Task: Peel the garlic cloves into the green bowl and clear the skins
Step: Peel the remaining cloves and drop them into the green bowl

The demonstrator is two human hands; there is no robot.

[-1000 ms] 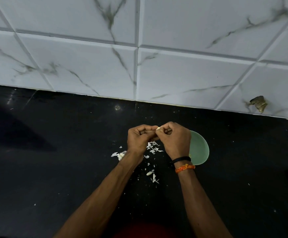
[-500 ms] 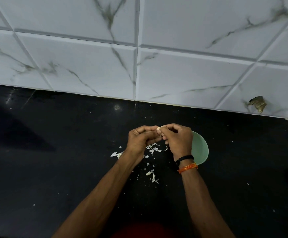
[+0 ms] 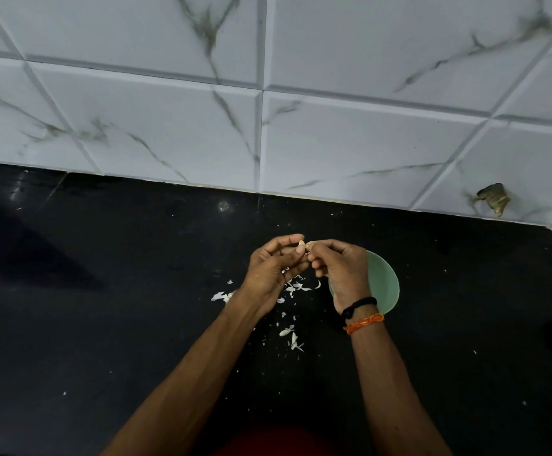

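Both hands meet above the black counter [image 3: 103, 324] in the head view. My left hand [image 3: 273, 269] holds a small pale garlic clove [image 3: 301, 247] at its fingertips. My right hand [image 3: 342, 269] pinches the clove's skin from the other side. The green bowl [image 3: 385, 283] stands on the counter right behind my right hand, which hides most of it; its contents cannot be seen. White garlic skins [image 3: 296, 287] lie scattered on the counter under and in front of the hands.
A white marbled tile wall [image 3: 268, 126] rises behind the counter, with a brownish scrap [image 3: 495, 199] stuck on it at the right. More skin bits [image 3: 292, 337] lie nearer me. A wall corner closes the far right.
My hands have opened slightly and shifted a little away from me. The clove stays pinched between both sets of fingertips.
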